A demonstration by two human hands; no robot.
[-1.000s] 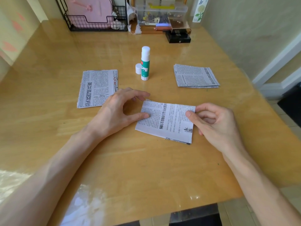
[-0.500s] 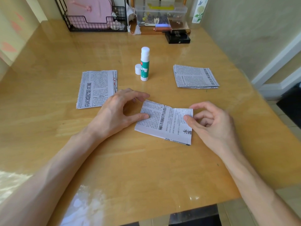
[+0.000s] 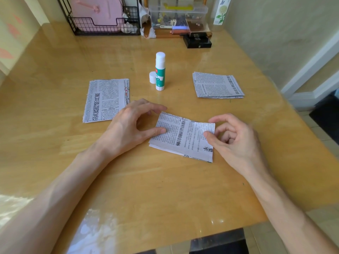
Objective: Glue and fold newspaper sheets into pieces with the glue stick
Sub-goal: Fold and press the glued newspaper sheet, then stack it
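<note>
A folded newspaper piece [image 3: 180, 136] lies on the wooden table [image 3: 165, 189] in front of me. My left hand [image 3: 128, 125] presses its left end flat, thumb on the near part and fingertips at the far corner. My right hand [image 3: 236, 142] pinches the piece's right edge between thumb and curled index finger, with that edge lifted slightly. The open glue stick [image 3: 160, 72] stands upright behind the piece, its white cap [image 3: 152, 77] beside it on the left.
A stack of newspaper sheets [image 3: 106, 99] lies at the left, just behind my left hand. Another stack [image 3: 217, 85] lies at the right. At the far edge stand a black wire basket [image 3: 102, 26], a clear plastic box [image 3: 178, 13] and a black box [image 3: 198, 42].
My right hand has drawn the piece's right edge a little to the left, so the piece looks narrower. My left hand has stayed in place.
</note>
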